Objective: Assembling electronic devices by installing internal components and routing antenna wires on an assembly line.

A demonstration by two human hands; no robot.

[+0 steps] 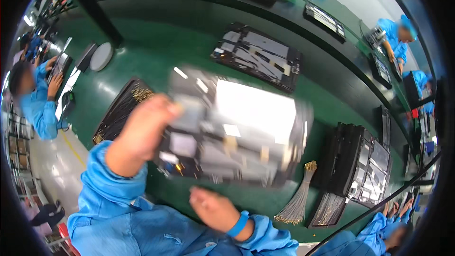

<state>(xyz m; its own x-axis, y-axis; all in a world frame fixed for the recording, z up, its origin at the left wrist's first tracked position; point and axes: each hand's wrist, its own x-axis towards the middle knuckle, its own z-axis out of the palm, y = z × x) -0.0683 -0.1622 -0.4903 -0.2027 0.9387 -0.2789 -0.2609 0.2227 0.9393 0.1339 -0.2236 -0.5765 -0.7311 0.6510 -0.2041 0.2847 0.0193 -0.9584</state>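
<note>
Take the held open-backed electronic device [241,137] as the dial's centre: motion-blurred, it is tilted above the green workbench [166,47], with grey and silver panels showing in its black frame. At 9 o'clock, the left hand [147,125] is clamped on its near-left edge, thumb over the upper face. Toward half past 6, the right hand [215,208], with a blue wristband [238,224], sits apart from the device, near its lower edge; blur hides whether its fingers are together or spread.

A similar open device [258,57] lies flat just past 12. Between 3 and 4, a stack of black-framed units [353,161] stands on the bench. A loose bundle of grey cables [299,196] lies between 4 and 5, beside a black tray of grey cables [316,211]. Between 9 and 10, a tray of black cables [110,105] reaches close behind the left hand. A white round disc [101,57] is at 10; a co-worker in blue [40,106] works beyond, between 9 and 10.
</note>
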